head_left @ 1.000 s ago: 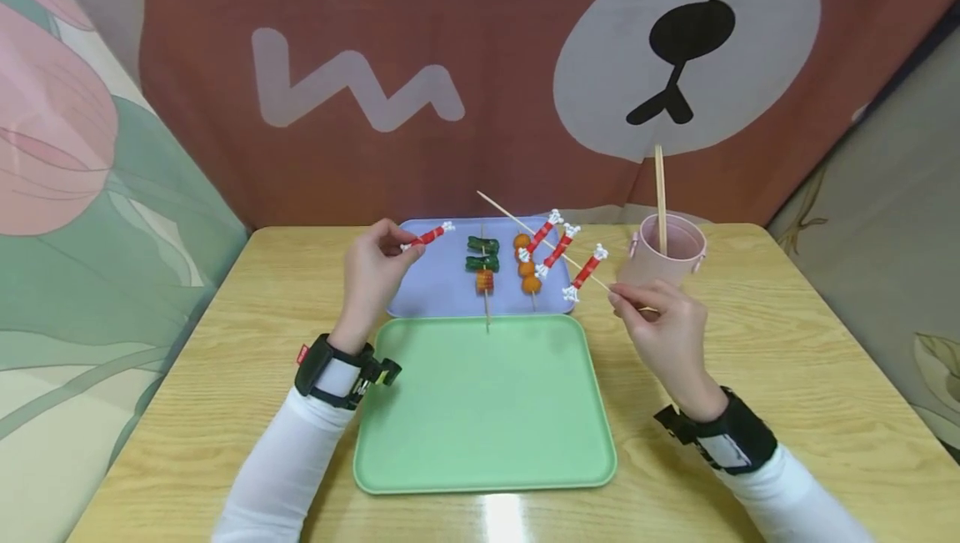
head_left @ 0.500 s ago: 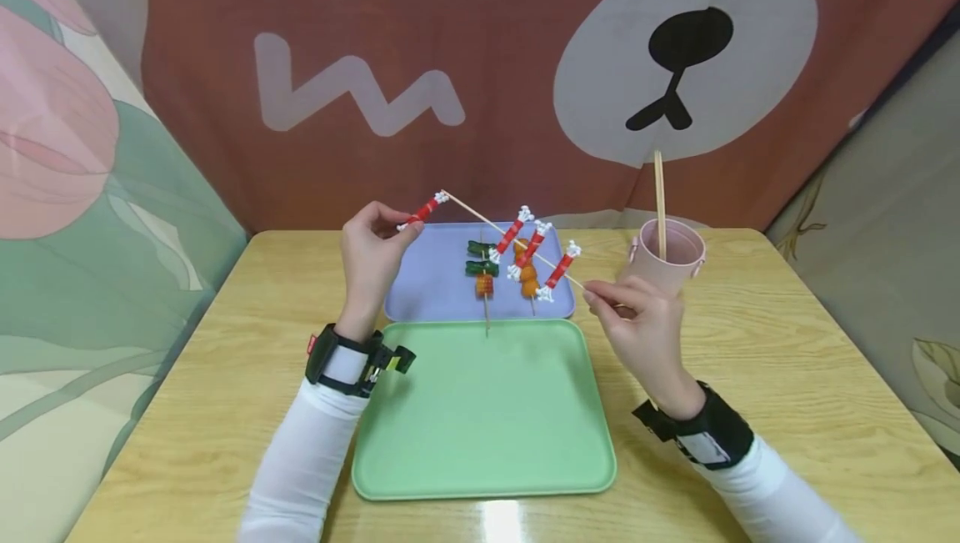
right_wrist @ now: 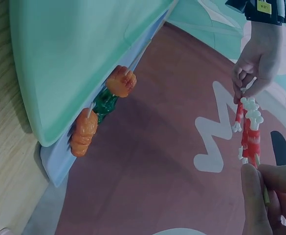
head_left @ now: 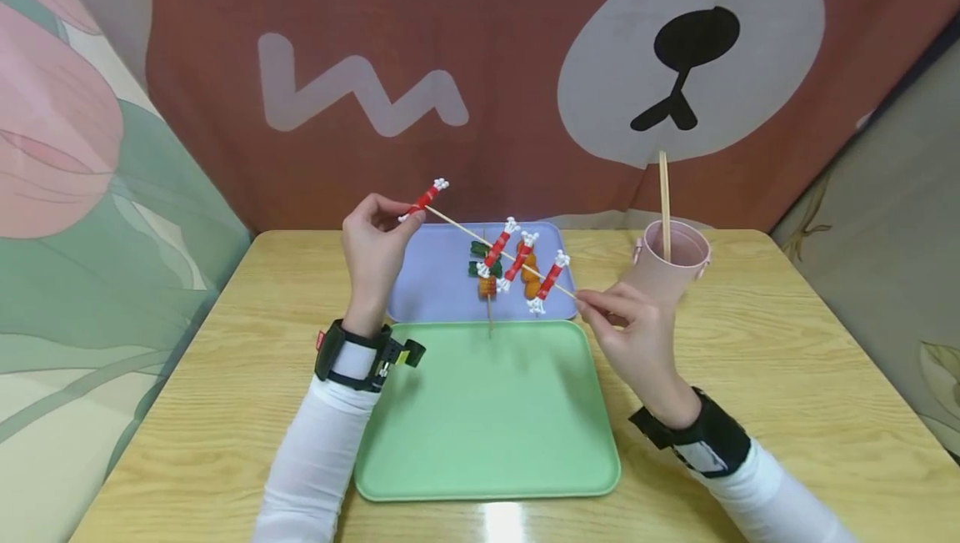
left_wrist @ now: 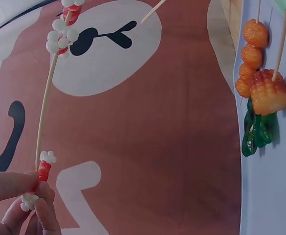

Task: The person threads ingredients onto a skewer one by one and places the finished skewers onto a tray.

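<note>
My left hand pinches a red-wrapped roll with white mushroom-like tips between thumb and fingers. In my right hand, thumb and fingertips pinch the lower end of a thin wooden skewer. Three similar red-and-white rolls are threaded along it, spaced apart. The skewer slants up to the left, and its far end meets the left-hand roll; whether the tip has pierced it is hidden. In the left wrist view, the skewer runs down to the pinched roll.
Behind the green tray lies a lavender tray. On it rest a skewer with green pieces and a corn piece, and another of orange balls. A pink bucket holds upright sticks at right.
My right hand has moved left with the loaded skewer, bringing its tip to the roll in my left hand. The left hand has risen slightly, still pinching that roll.
</note>
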`<state>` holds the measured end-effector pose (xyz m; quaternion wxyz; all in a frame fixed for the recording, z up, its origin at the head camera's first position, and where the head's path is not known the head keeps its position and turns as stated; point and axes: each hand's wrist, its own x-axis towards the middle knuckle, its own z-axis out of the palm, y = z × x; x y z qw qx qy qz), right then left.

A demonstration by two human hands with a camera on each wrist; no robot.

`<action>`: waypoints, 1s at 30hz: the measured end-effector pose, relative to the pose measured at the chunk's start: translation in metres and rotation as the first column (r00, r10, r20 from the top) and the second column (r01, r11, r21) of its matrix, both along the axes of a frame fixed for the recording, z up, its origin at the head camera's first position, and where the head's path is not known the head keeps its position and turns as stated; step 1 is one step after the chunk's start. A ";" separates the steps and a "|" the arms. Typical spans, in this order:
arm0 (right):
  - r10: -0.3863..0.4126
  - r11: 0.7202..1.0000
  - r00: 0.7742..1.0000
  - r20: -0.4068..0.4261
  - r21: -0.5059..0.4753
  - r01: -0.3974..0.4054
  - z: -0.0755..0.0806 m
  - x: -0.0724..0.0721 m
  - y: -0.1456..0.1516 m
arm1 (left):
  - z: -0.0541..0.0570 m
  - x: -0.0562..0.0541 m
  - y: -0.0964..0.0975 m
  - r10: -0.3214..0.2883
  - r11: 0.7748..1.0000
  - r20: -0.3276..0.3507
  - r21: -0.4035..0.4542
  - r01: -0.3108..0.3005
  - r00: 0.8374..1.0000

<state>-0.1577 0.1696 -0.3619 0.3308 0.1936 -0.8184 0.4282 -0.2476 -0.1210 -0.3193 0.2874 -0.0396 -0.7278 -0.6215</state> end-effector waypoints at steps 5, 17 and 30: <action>-0.006 1.000 1.000 0.015 0.014 0.006 -0.001 0.000 -0.001 | 0.000 0.000 0.001 0.011 1.000 -0.009 0.001 -0.011 1.000; -0.012 0.999 1.000 0.015 0.033 0.011 0.000 0.000 0.001 | 0.028 0.024 0.010 0.011 1.000 0.021 -0.023 -0.010 1.000; -0.015 1.000 1.000 0.005 0.023 0.015 0.003 0.002 0.000 | 0.002 0.005 0.004 -0.012 0.999 -0.052 -0.043 0.010 0.999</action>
